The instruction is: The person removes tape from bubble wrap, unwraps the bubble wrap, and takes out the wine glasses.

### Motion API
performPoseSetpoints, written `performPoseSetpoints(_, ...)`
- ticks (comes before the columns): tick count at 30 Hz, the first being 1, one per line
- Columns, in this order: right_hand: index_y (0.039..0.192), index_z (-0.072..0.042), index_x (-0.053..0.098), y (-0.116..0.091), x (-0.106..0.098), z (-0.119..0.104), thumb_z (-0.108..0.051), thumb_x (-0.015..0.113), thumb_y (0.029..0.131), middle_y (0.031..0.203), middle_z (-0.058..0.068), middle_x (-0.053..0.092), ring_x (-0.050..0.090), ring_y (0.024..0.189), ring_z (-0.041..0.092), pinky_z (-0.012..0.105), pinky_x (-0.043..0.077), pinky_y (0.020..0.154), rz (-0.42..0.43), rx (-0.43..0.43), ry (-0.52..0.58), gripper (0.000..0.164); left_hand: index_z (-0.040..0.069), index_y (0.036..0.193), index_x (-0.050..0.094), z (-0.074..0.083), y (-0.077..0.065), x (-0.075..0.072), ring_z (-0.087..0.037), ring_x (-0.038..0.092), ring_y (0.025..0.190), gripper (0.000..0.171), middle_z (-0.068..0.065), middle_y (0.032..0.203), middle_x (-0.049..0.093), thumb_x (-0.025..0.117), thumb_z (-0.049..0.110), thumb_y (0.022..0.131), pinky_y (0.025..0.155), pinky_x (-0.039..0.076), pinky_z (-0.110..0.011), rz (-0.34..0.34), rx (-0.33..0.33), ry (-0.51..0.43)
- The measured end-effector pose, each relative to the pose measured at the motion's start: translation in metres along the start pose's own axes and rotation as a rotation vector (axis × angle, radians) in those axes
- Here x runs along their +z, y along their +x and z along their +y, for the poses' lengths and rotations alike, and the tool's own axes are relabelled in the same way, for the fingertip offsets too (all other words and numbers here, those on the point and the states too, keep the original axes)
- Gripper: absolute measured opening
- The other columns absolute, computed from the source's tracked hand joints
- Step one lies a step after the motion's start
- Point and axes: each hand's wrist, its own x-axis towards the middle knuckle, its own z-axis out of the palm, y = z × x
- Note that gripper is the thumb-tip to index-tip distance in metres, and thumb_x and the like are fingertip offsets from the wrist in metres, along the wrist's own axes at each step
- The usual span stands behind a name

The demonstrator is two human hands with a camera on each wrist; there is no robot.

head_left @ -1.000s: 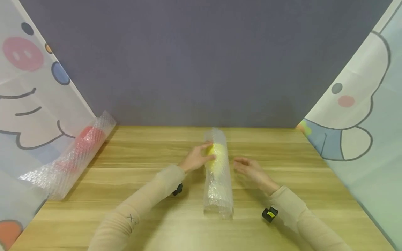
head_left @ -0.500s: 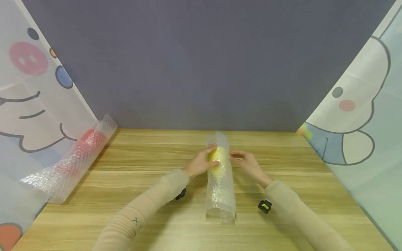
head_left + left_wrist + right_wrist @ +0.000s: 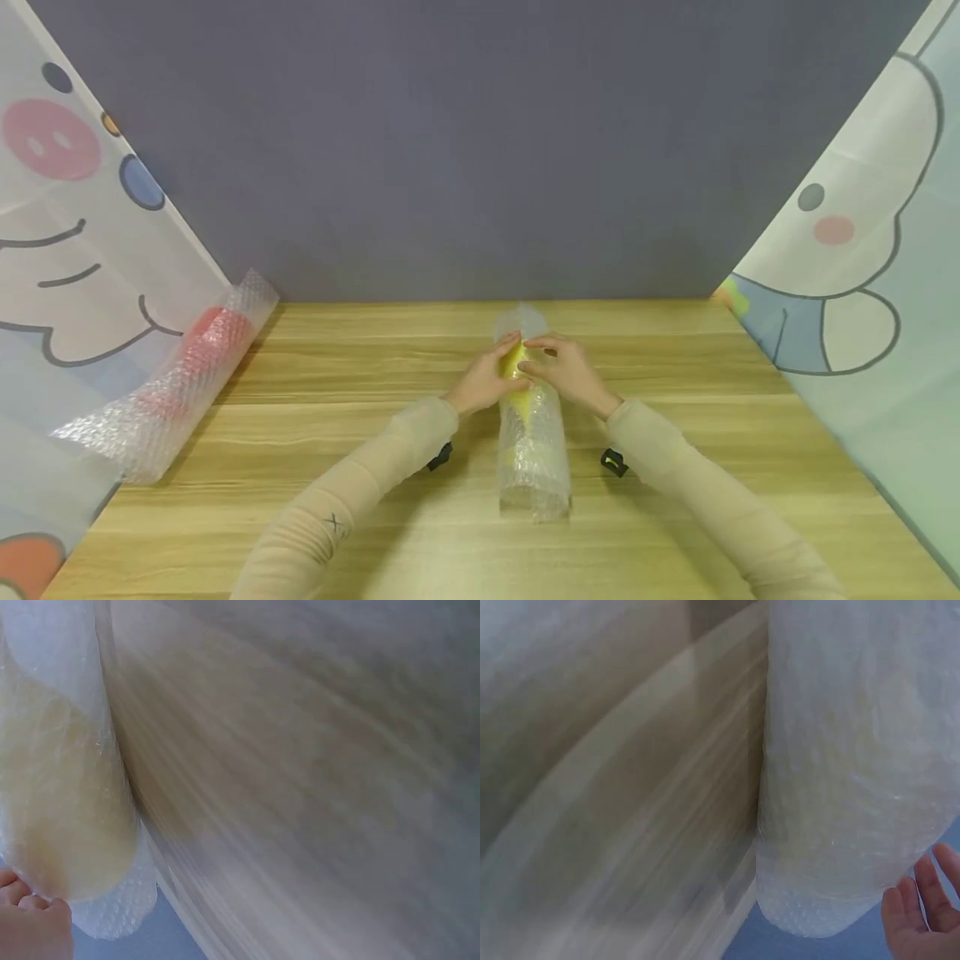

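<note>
A long bubble-wrap bundle lies on the wooden table, pointing away from me. Something yellow shows through the clear wrap, its kind blurred by the bubbles. My left hand grips the bundle's upper part from the left, fingers at the far side and thumb across the top. In the left wrist view its curled fingers sit at the wrap's edge. From the right, my right hand reaches over the same part, thumb and fingers apart, fingertips at the wrap. The right wrist view has its loosely bent fingers beside the bundle.
A second bubble-wrap bundle with something red inside leans at the table's left edge against a printed cartoon panel. A dark grey panel stands behind the table, and another cartoon panel at the right.
My right hand has moved left, from beside the bundle to over its top near my left hand. The left hand stays on the bundle, its thumb a little further right.
</note>
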Motion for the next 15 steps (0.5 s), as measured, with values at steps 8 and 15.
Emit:
performPoseSetpoints(8, 0.112, -0.001, 0.063, 0.0077, 0.008, -0.0052, -0.029, 0.074, 0.075, 0.117, 0.012, 0.055, 0.046, 0.116, 0.032, 0.052, 0.035, 0.103, -0.006, -0.031, -0.097, 0.047, 0.014, 0.146, 0.022, 0.003, -0.0005, -0.0009, -0.023, 0.014, 0.141, 0.088, -0.001, 0.154, 0.015, 0.073, 0.029, 0.077, 0.114, 0.017, -0.047, 0.002, -0.003, -0.006)
performPoseSetpoints(15, 0.11, -0.001, 0.063, 0.0061, 0.0051, -0.0007, -0.027, 0.076, 0.072, 0.114, 0.01, 0.055, 0.046, 0.114, 0.03, 0.052, 0.036, 0.102, -0.005, -0.04, -0.115, 0.048, 0.016, 0.147, 0.02, 0.0023, 0.001, 0.0022, -0.021, 0.012, 0.141, 0.089, 0.003, 0.154, 0.013, 0.072, 0.035, 0.077, 0.113, 0.016, -0.049, -0.019, 0.002, -0.006)
